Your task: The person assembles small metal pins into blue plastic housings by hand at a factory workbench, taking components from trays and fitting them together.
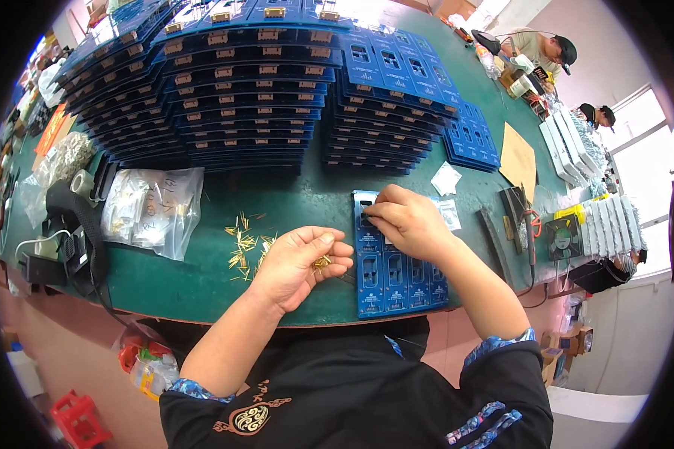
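Note:
My left hand (290, 268) is curled palm up over the table, with several small gold-coloured pins (322, 262) in its fingers. To its right lies a blue circuit board panel (393, 288) with rows of rectangular cutouts, flat by the near edge. Thumb and fingertips of my right hand (408, 223) are pinched together at the panel's far left corner. Whatever they hold is too small or hidden to make out. Behind my left hand, more gold pins (240, 251) lie scattered on the green tabletop.
Tall stacks of blue board panels (247, 97) fill the far side. A clear plastic bag (152, 209) lies at left. A soldering iron (532, 228), a fan (563, 238) and brown cardboard (518, 161) sit at right. One person (539, 52) works at the far right.

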`<state>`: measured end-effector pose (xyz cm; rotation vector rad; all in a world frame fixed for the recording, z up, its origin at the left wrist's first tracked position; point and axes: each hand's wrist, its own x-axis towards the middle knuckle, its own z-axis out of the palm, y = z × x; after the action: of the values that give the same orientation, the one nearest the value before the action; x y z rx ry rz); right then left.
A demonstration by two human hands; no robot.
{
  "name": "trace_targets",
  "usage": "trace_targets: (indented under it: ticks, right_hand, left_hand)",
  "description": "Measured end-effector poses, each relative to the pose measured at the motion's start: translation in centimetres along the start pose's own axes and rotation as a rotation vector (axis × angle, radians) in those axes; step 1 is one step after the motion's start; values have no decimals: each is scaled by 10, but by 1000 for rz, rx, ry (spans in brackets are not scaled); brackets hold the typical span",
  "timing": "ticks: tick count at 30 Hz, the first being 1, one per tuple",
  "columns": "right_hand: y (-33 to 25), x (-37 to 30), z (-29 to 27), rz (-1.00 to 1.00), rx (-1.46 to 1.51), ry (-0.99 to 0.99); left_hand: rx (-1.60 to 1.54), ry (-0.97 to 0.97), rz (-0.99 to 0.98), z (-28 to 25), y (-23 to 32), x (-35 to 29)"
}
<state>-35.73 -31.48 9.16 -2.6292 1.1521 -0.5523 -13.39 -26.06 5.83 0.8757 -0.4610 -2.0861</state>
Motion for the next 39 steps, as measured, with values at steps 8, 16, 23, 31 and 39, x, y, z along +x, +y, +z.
trace_targets:
  ticks: [8, 16, 23, 31, 39]
  right_hand:
    - [-6, -6, 1, -109, -133, -32]
    - [-10, -6, 2, -107, -177, -52]
    - [-28, 15, 1, -259, 238, 59]
    - [-34, 14, -4, -337, 44, -177]
    - [-39, -11, -9, -52, 99, -190]
  left_hand:
    - [-20, -9, -18, -1, 0, 1]
    - [-47, -17, -10, 1, 2, -1]
    - [-20, -106, -78, -2, -2, 0]
    - [51, -138, -120, -1, -3, 2]
    - [62, -96, -88, 4, -6, 1]
